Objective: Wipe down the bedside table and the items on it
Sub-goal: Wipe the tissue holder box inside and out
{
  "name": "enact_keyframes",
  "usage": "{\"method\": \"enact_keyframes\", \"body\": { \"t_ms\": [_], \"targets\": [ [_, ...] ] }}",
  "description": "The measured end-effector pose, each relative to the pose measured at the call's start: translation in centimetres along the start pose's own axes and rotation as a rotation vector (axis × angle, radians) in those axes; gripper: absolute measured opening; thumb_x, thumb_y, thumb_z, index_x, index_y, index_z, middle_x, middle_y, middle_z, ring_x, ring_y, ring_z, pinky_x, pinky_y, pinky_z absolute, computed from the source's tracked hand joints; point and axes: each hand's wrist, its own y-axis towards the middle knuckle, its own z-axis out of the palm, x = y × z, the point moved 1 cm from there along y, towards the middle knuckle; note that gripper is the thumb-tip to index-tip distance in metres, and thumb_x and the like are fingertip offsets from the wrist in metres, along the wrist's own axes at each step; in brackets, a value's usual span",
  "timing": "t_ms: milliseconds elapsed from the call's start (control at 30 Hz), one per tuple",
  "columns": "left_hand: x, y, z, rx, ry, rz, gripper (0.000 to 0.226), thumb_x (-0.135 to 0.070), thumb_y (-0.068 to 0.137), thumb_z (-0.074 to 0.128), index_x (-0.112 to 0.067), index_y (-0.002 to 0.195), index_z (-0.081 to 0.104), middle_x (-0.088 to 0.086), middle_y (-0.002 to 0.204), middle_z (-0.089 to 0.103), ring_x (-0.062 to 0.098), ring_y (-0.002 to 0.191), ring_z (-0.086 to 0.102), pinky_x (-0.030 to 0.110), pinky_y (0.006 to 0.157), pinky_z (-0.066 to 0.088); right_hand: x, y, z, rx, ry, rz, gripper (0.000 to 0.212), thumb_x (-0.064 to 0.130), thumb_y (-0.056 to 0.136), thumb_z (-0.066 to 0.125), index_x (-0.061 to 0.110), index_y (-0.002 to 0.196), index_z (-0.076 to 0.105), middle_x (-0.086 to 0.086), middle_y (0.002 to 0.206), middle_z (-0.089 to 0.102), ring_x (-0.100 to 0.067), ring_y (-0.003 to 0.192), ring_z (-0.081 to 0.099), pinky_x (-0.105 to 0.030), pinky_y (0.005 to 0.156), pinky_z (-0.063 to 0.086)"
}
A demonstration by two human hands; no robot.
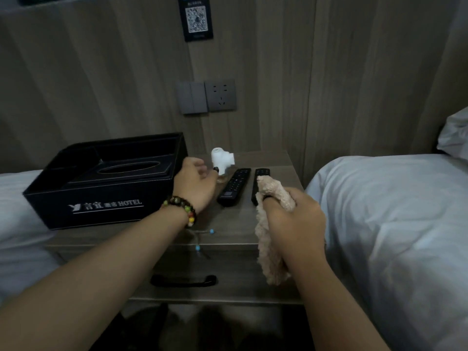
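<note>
On the grey wood-grain bedside table [235, 231] between two white beds, the right hand [295, 214] grips a beige fluffy cloth [268, 254] over the right black remote [260, 173]; the left hand [195, 181] holds a white plastic fitting [222, 158].

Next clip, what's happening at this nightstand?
A person is cleaning a bedside table between two beds. The right hand grips a beige cloth over the near end of the right remote. The left hand reaches toward a white plastic fitting at the back; whether it holds it is unclear. A second remote lies beside it, and a black tissue box sits on the left.
</note>
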Motion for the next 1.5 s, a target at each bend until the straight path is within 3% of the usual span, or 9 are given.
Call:
{"method": "enact_keyframes", "body": {
  "t_ms": [200,367,500,733,900,1067,1167,1300,1500],
  "targets": [
    [0.7,-5.9,-10.6,-0.025,0.187,0.579,0.028,-0.009,0.088,0.060,-0.017,0.113,0.052,-0.004,0.113,0.060,0.004,0.107,0.058,0.020,0.090,0.049,1.6,-1.3,1.6,0.065,0.040,0.022,0.008,0.025,0.084,0.061,0.022,0.078,0.066,0.000,0.082,0.065,-0.012,0.075,0.059,-0.024,0.063,0.044],
    [4.8,-2.9,-15.3,-0.024,0.600,0.406,0.065,-0.033,0.087,0.063,-0.014,0.142,0.035,0.006,0.142,0.042,0.022,0.132,0.039,0.044,0.111,0.031,2.9,-3.5,4.4,0.170,-0.017,-0.066,0.010,0.023,0.084,0.060,0.024,0.076,0.066,0.000,0.083,0.064,-0.010,0.077,0.057,-0.016,0.062,0.037],
    [7.3,-1.7,-16.0,0.082,0.824,0.299,0.072,-0.049,0.089,0.054,-0.027,0.149,0.022,-0.003,0.154,0.026,0.016,0.144,0.017,0.047,0.119,0.003,3.8,-6.0,6.1,0.256,-0.094,-0.183,0.008,0.022,0.084,0.062,0.025,0.087,0.069,0.006,0.086,0.059,-0.006,0.080,0.056,-0.015,0.064,0.039],
    [5.9,-3.6,-15.5,0.000,0.762,0.269,0.073,-0.057,0.083,0.057,-0.028,0.145,0.030,-0.006,0.150,0.029,0.014,0.141,0.021,0.043,0.113,0.009,4.2,-8.0,6.7,0.150,-0.094,-0.120,0.010,0.021,0.086,0.061,0.023,0.091,0.069,0.005,0.088,0.061,-0.001,0.078,0.054,-0.009,0.061,0.034],
    [5.4,-8.6,-16.5,-0.027,0.749,0.367,0.073,-0.056,0.085,0.053,-0.029,0.147,0.026,-0.010,0.152,0.025,0.008,0.141,0.017,0.039,0.111,0.006,5.0,-8.3,6.3,0.102,0.097,-0.055,0.011,0.019,0.084,0.063,0.028,0.083,0.070,0.003,0.085,0.066,-0.010,0.083,0.061,-0.026,0.072,0.044],
    [6.1,-10.6,-19.7,-0.280,0.290,0.428,0.057,-0.038,0.087,0.056,-0.022,0.139,0.041,-0.004,0.141,0.044,0.009,0.129,0.037,0.035,0.105,0.020,6.0,-8.8,5.9,0.032,0.163,-0.105,0.012,0.018,0.085,0.062,0.028,0.084,0.070,0.004,0.086,0.067,-0.012,0.084,0.062,-0.030,0.076,0.049],
    [9.7,-8.5,-23.1,-0.561,-0.043,0.091,0.058,-0.034,0.083,0.061,-0.008,0.133,0.047,0.010,0.136,0.048,0.021,0.127,0.042,0.036,0.109,0.031,6.8,-7.6,6.2,-0.035,0.242,-0.050,0.012,0.021,0.084,0.058,0.020,0.073,0.064,0.000,0.076,0.064,-0.014,0.073,0.059,-0.034,0.070,0.049],
    [13.3,-6.5,-24.0,-0.174,-0.796,-0.374,0.051,-0.054,0.079,0.066,-0.021,0.119,0.065,0.003,0.119,0.067,0.021,0.111,0.063,0.041,0.098,0.049,7.9,-5.6,7.5,0.007,0.289,0.062,0.016,0.023,0.087,0.054,0.010,0.082,0.063,-0.001,0.076,0.062,-0.013,0.072,0.058,-0.031,0.067,0.047],
    [11.2,-9.9,-22.0,-0.108,-0.696,-0.444,0.057,-0.064,0.063,0.063,-0.029,0.109,0.068,-0.001,0.107,0.073,0.024,0.100,0.068,0.052,0.095,0.049,6.9,-4.2,7.0,0.205,0.349,0.158,0.022,0.035,0.079,0.060,0.014,0.084,0.065,-0.012,0.073,0.063,-0.027,0.067,0.059,-0.046,0.065,0.050]
  ]
}}
